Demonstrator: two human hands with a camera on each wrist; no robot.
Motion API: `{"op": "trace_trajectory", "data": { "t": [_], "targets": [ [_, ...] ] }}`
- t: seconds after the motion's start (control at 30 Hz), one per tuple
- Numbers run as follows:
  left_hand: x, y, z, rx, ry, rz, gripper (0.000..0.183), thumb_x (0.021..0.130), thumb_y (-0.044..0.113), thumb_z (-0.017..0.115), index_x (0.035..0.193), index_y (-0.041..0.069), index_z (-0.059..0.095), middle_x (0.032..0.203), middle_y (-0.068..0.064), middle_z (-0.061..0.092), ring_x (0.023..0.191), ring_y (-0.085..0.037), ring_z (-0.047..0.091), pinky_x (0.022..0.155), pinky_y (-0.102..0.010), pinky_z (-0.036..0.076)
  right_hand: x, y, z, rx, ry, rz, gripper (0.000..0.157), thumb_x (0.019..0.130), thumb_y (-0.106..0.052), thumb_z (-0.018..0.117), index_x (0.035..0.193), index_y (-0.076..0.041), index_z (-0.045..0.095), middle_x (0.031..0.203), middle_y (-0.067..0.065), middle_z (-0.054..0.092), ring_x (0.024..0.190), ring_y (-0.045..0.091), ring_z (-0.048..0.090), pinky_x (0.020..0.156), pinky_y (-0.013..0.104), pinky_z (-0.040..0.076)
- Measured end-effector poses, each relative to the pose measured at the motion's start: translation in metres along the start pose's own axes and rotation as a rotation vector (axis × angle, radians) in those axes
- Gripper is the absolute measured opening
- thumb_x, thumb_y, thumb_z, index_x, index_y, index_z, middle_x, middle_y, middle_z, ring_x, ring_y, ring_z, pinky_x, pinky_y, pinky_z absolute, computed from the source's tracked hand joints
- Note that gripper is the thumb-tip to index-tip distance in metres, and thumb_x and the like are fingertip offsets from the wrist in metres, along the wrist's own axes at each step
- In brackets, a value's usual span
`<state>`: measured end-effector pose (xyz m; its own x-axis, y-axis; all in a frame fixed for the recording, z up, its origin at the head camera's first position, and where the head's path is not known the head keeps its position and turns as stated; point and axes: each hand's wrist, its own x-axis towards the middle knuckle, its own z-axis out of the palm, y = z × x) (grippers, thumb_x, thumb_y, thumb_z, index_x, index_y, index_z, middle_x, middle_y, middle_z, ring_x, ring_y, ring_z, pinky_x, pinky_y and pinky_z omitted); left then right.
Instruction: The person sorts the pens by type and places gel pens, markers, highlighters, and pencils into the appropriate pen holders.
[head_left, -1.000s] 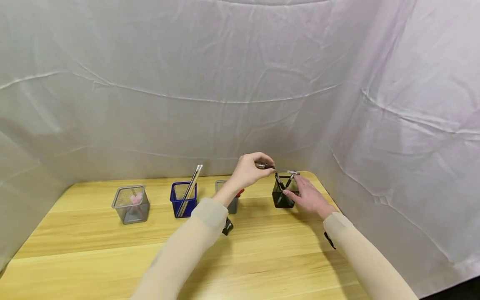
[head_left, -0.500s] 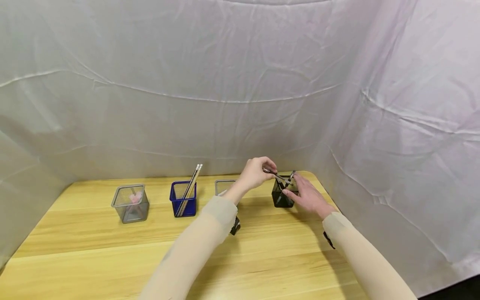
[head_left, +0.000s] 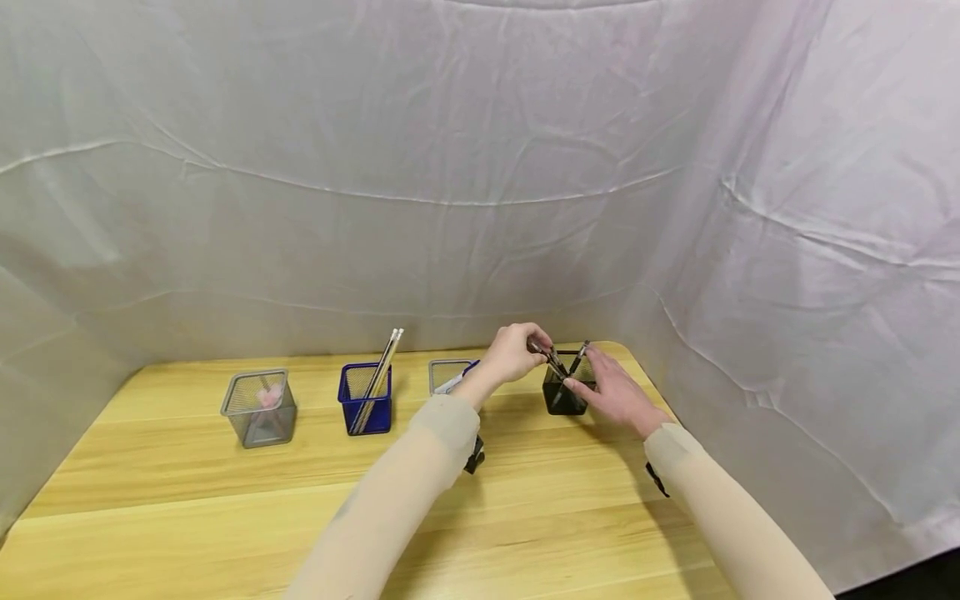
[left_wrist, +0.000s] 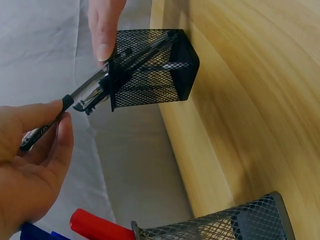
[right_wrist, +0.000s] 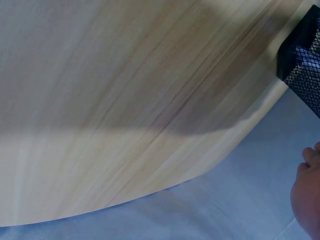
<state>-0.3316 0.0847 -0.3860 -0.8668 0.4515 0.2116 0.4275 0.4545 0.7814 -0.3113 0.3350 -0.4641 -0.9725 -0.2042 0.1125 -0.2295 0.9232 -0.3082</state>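
Observation:
In the head view, my left hand (head_left: pixel 513 353) pinches a pen (left_wrist: pixel 89 84) between thumb and fingers. The pen has a clear barrel and a black grip. It slants down with its lower end at the mouth of a black mesh pen holder (head_left: pixel 561 405). Other black-and-clear pens (left_wrist: pixel 93 100) lean inside that holder. My right hand (head_left: pixel 617 390) is at the holder's right side, thumb in front and fingers extended near the rim. In the left wrist view, one of its fingertips touches the rim. The right wrist view catches only part of this hand.
Left of the black holder stands a grey mesh holder (head_left: pixel 448 363), partly behind the left forearm; a red marker (left_wrist: pixel 100 225) sticks out of it. Farther left are a blue mesh holder (head_left: pixel 366 417) with pencils (head_left: pixel 381 371) and a silver one (head_left: pixel 258 417) holding something pink.
My left hand has moved right and slightly down, bringing the pen from nearly level to a steep slant into the black holder's mouth. The right hand has stayed in place.

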Motion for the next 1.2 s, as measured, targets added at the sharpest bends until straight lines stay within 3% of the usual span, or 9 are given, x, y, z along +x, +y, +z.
{"op": "trace_trajectory", "data": {
  "t": [0.23, 0.77, 0.93, 1.2],
  "targets": [
    [0.000, 0.003, 0.010, -0.036, 0.044, -0.005, 0.017, 0.098, 0.002, 0.071, 0.115, 0.004, 0.074, 0.103, -0.005, 0.076, 0.088, -0.014, 0.068, 0.077, -0.024, 0.055, -0.002, 0.001, 0.000, 0.003, -0.002, 0.000, 0.101, 0.102, -0.071, 0.042, 0.165, 0.002, 0.013, 0.171, 0.024, 0.013, 0.155, 0.048, 0.018, 0.125, 0.063, 0.019],
    [-0.007, -0.008, 0.043, -0.455, 0.248, -0.141, 0.016, 0.097, 0.001, 0.071, 0.111, 0.004, 0.077, 0.109, -0.010, 0.075, 0.100, -0.022, 0.074, 0.084, -0.028, 0.060, -0.002, -0.002, -0.001, 0.014, -0.003, 0.002, 0.101, 0.101, -0.072, 0.043, 0.165, 0.002, 0.016, 0.171, 0.025, 0.016, 0.155, 0.046, 0.019, 0.124, 0.063, 0.020],
    [-0.006, -0.014, 0.049, -0.490, 0.275, -0.161, 0.019, 0.096, 0.002, 0.072, 0.115, 0.002, 0.076, 0.107, -0.010, 0.076, 0.096, -0.022, 0.075, 0.084, -0.029, 0.060, -0.002, -0.003, -0.003, 0.015, -0.016, 0.009, 0.101, 0.101, -0.073, 0.042, 0.166, 0.001, 0.013, 0.172, 0.023, 0.012, 0.156, 0.046, 0.018, 0.125, 0.062, 0.019],
    [-0.006, -0.019, 0.056, -0.463, 0.265, -0.157, 0.018, 0.094, 0.002, 0.075, 0.112, 0.005, 0.077, 0.106, -0.009, 0.077, 0.100, -0.027, 0.074, 0.085, -0.029, 0.061, -0.001, -0.001, -0.002, 0.005, -0.029, 0.018, 0.101, 0.102, -0.072, 0.041, 0.166, 0.000, 0.011, 0.173, 0.021, 0.010, 0.156, 0.046, 0.016, 0.125, 0.062, 0.017]
  ]
}}
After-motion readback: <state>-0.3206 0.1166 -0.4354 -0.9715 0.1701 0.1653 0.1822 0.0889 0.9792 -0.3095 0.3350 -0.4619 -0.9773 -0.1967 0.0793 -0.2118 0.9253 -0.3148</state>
